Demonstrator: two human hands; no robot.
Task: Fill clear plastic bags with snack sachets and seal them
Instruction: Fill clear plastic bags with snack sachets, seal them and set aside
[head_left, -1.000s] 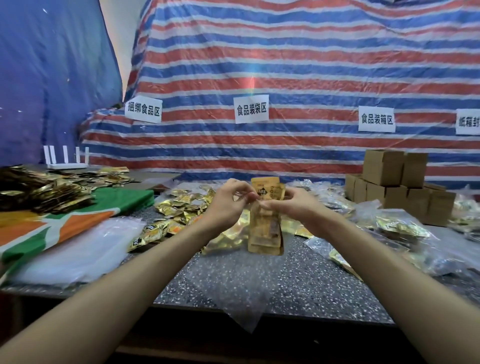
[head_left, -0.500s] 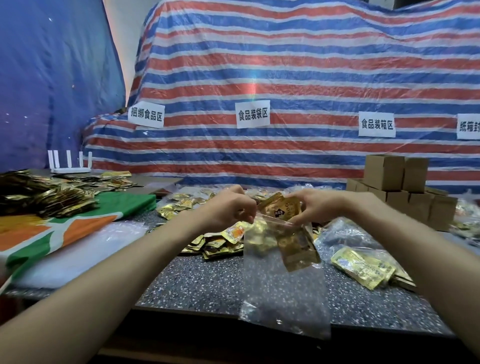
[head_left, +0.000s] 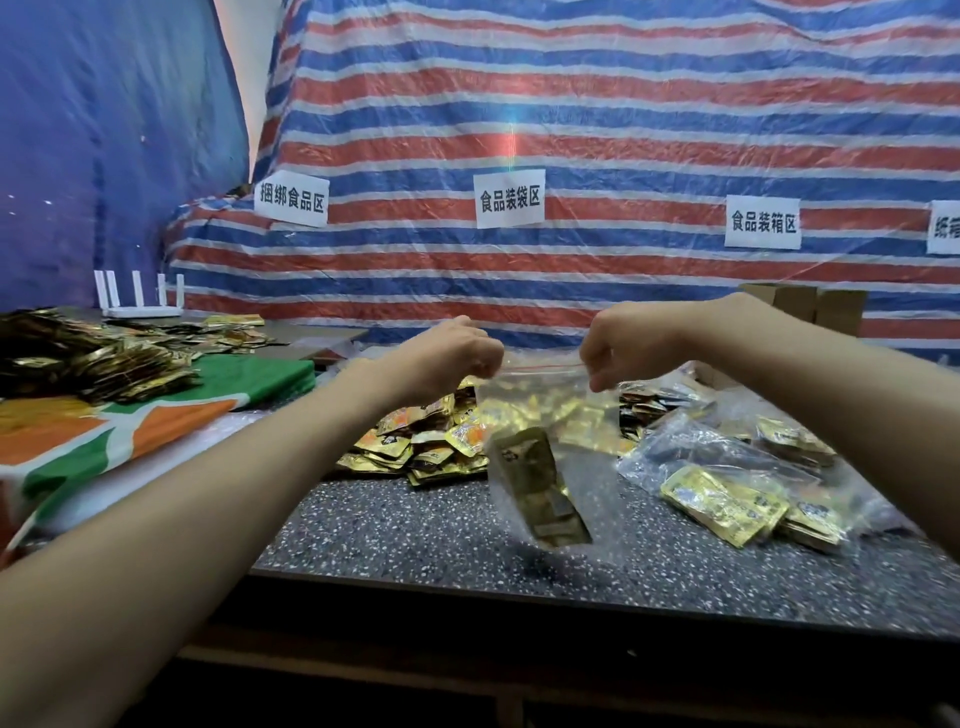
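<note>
The clear zip bag (head_left: 524, 400) hangs above the speckled table (head_left: 415, 535). Its red-lined top edge is pinched at either end by the left hand (head_left: 457, 358) and right hand (head_left: 623, 345), fingers curled onto the plastic. Gold snack sachets (head_left: 537, 483) sit tilted in its lower part, blurred. Behind and left of the bag lies a loose sachet pile (head_left: 415, 441); right of it lie filled bags (head_left: 722, 499). Beyond the bag, the right forearm hides part of the cardboard boxes (head_left: 831, 306). The bag's bottom edge is hard to make out, and the fingertips are hidden beneath the knuckles.
</note>
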